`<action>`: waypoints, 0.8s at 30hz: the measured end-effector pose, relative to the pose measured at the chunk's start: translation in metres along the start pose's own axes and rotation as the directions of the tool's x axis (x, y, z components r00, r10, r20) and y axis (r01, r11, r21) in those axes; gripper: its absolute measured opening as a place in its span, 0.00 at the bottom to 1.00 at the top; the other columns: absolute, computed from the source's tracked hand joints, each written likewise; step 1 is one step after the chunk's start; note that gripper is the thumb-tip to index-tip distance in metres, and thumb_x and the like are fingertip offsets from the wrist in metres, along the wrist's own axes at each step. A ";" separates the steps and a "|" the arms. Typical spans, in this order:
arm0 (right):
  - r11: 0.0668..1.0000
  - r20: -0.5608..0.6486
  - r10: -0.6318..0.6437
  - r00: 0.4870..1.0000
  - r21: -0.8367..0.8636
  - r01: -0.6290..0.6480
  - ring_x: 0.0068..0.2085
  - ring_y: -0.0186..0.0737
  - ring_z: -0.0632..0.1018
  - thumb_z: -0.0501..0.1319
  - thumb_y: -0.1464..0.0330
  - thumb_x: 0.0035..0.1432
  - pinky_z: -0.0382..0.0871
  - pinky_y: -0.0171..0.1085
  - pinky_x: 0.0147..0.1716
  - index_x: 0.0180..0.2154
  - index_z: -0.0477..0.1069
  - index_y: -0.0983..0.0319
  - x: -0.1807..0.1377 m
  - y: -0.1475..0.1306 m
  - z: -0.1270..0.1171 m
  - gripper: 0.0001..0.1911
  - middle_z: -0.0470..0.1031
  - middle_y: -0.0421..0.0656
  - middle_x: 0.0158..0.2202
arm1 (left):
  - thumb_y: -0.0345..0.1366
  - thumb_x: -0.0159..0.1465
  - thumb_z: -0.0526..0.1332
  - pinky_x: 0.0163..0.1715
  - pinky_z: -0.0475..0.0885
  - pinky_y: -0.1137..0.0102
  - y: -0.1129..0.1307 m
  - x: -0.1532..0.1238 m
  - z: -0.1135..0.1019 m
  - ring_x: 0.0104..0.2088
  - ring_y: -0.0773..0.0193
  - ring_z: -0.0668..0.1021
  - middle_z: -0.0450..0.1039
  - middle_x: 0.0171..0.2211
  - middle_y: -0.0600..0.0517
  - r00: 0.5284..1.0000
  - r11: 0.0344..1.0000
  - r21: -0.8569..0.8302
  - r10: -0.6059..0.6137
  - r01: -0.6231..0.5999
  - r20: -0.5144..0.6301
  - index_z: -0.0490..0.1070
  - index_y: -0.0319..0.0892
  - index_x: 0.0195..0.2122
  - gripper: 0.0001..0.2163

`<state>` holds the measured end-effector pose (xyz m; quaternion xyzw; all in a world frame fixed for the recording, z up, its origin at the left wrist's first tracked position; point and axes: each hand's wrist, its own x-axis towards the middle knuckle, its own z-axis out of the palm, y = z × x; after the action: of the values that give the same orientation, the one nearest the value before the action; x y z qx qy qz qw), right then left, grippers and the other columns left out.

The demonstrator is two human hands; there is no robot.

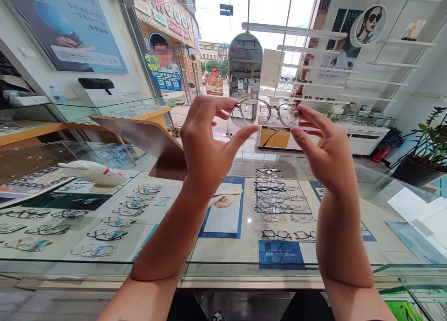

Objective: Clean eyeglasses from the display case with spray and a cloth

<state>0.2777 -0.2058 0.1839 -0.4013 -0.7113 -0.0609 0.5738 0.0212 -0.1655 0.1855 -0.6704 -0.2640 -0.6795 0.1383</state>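
Observation:
A pair of eyeglasses with a thin frame and clear lenses is held up in front of me, over the glass display counter. My left hand grips the left end of the frame between thumb and fingers. At the other end, my right hand pinches the rim near its hinge. The temples hang below and behind the lenses, partly hidden. Beneath the hands, a crumpled beige cloth lies on a white sheet with a blue border.
Several rows of eyeglasses lie in the counter. A tilted brown-framed mirror and a white rocket-shaped object stand at the left. A potted plant is at the right. Behind are an arched mirror and wall shelves.

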 end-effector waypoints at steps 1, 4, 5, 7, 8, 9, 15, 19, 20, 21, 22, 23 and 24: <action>1.000 0.002 -0.005 1.000 -0.002 0.005 0.64 0.60 0.85 0.66 0.55 0.75 0.82 0.67 0.64 0.72 0.76 0.46 0.000 0.001 0.000 0.28 0.84 0.48 0.67 | 0.62 0.63 0.79 0.47 0.82 0.54 0.001 0.000 0.000 0.51 0.47 0.85 0.80 0.51 0.48 1.000 1.000 0.001 -0.002 0.002 0.000 0.78 0.54 0.55 0.27; 1.000 0.009 -0.020 1.000 -0.015 0.020 0.63 0.59 0.86 0.66 0.55 0.75 0.83 0.66 0.64 0.72 0.76 0.46 0.000 0.004 0.001 0.28 0.84 0.48 0.67 | 0.62 0.62 0.79 0.47 0.83 0.54 0.003 0.000 0.001 0.53 0.45 0.85 0.80 0.50 0.48 1.000 1.000 0.013 0.002 -0.002 -0.006 0.79 0.54 0.54 0.27; 0.999 0.011 -0.024 1.000 -0.022 0.024 0.63 0.59 0.86 0.65 0.55 0.76 0.83 0.66 0.64 0.72 0.76 0.46 0.000 0.004 0.001 0.28 0.84 0.48 0.67 | 0.62 0.62 0.79 0.47 0.84 0.54 0.004 -0.001 0.001 0.54 0.44 0.85 0.80 0.50 0.48 1.000 1.000 0.017 0.004 -0.003 -0.006 0.79 0.54 0.55 0.27; 0.999 0.012 -0.031 0.999 -0.032 0.031 0.63 0.58 0.86 0.65 0.55 0.76 0.84 0.65 0.63 0.73 0.75 0.46 0.000 0.005 0.001 0.28 0.84 0.48 0.67 | 0.61 0.62 0.80 0.48 0.84 0.54 0.005 -0.001 0.000 0.54 0.44 0.85 0.80 0.50 0.47 1.000 1.000 0.023 -0.002 0.002 0.000 0.79 0.54 0.55 0.27; 0.999 0.013 -0.031 0.999 -0.035 0.032 0.63 0.58 0.86 0.65 0.55 0.76 0.84 0.65 0.62 0.73 0.75 0.47 0.000 0.005 0.000 0.28 0.84 0.48 0.68 | 0.60 0.63 0.80 0.49 0.84 0.53 0.006 -0.001 0.000 0.55 0.44 0.84 0.80 0.51 0.47 1.000 1.000 0.021 -0.007 0.007 0.004 0.79 0.54 0.55 0.26; 0.999 0.014 -0.030 0.999 -0.036 0.031 0.63 0.59 0.86 0.65 0.55 0.76 0.84 0.65 0.62 0.73 0.76 0.47 0.000 0.004 0.000 0.28 0.84 0.48 0.67 | 0.58 0.63 0.80 0.49 0.84 0.53 0.006 -0.001 0.000 0.56 0.43 0.84 0.80 0.51 0.47 1.000 1.000 0.015 -0.013 0.013 0.010 0.78 0.54 0.55 0.26; 0.999 0.022 -0.015 1.000 -0.035 0.016 0.62 0.59 0.86 0.65 0.55 0.76 0.84 0.65 0.61 0.72 0.76 0.48 0.000 0.002 -0.001 0.28 0.84 0.50 0.67 | 0.56 0.63 0.81 0.52 0.83 0.51 0.006 -0.001 0.000 0.57 0.43 0.83 0.79 0.51 0.47 0.999 0.999 -0.037 -0.032 0.034 0.032 0.78 0.54 0.54 0.24; 0.999 0.030 -0.023 0.999 -0.039 0.024 0.62 0.59 0.85 0.64 0.55 0.76 0.84 0.63 0.62 0.72 0.75 0.48 0.001 0.003 -0.001 0.28 0.84 0.50 0.67 | 0.62 0.64 0.77 0.50 0.83 0.52 0.005 -0.001 0.001 0.55 0.44 0.84 0.81 0.52 0.47 0.998 0.998 -0.044 -0.053 0.055 0.039 0.78 0.54 0.54 0.25; 0.999 0.034 -0.029 0.999 -0.041 0.030 0.62 0.58 0.85 0.64 0.55 0.76 0.84 0.63 0.62 0.72 0.75 0.48 0.001 0.003 -0.002 0.28 0.84 0.49 0.67 | 0.63 0.64 0.77 0.50 0.83 0.52 0.005 0.000 0.001 0.54 0.45 0.84 0.81 0.52 0.47 0.998 0.998 -0.036 -0.055 0.057 0.040 0.78 0.54 0.54 0.26; 0.998 0.038 -0.033 0.999 -0.043 0.035 0.63 0.58 0.85 0.64 0.54 0.76 0.84 0.63 0.62 0.73 0.75 0.47 0.001 0.004 -0.002 0.28 0.84 0.49 0.67 | 0.64 0.64 0.76 0.50 0.83 0.52 0.006 0.000 0.001 0.53 0.45 0.84 0.81 0.52 0.47 0.998 0.998 -0.022 -0.053 0.054 0.037 0.78 0.54 0.53 0.26; 0.998 0.040 -0.036 0.999 -0.044 0.038 0.63 0.58 0.85 0.64 0.54 0.76 0.84 0.62 0.62 0.73 0.75 0.47 0.001 0.004 -0.002 0.28 0.84 0.49 0.67 | 0.64 0.64 0.76 0.50 0.83 0.52 0.007 0.000 0.001 0.52 0.46 0.84 0.81 0.51 0.47 0.998 0.999 -0.006 -0.047 0.048 0.032 0.78 0.54 0.53 0.26; 0.998 0.040 -0.037 0.999 -0.045 0.038 0.63 0.58 0.85 0.63 0.54 0.76 0.84 0.62 0.62 0.72 0.75 0.47 0.001 0.004 -0.002 0.27 0.83 0.49 0.67 | 0.64 0.65 0.76 0.50 0.84 0.52 0.008 0.000 0.001 0.51 0.47 0.84 0.82 0.51 0.47 0.999 0.999 0.008 -0.039 0.039 0.026 0.78 0.54 0.53 0.25; 0.998 0.038 -0.036 0.999 -0.046 0.037 0.63 0.58 0.85 0.63 0.54 0.76 0.84 0.62 0.62 0.72 0.75 0.48 0.002 0.004 -0.002 0.27 0.83 0.49 0.67 | 0.64 0.65 0.76 0.50 0.84 0.52 0.008 0.001 0.001 0.50 0.47 0.84 0.82 0.50 0.47 0.999 0.999 0.019 -0.030 0.030 0.021 0.78 0.55 0.52 0.25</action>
<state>0.2819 -0.2032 0.1842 -0.4026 -0.7276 -0.0803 0.5496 0.0263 -0.1721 0.1875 -0.6724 -0.2820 -0.6717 0.1314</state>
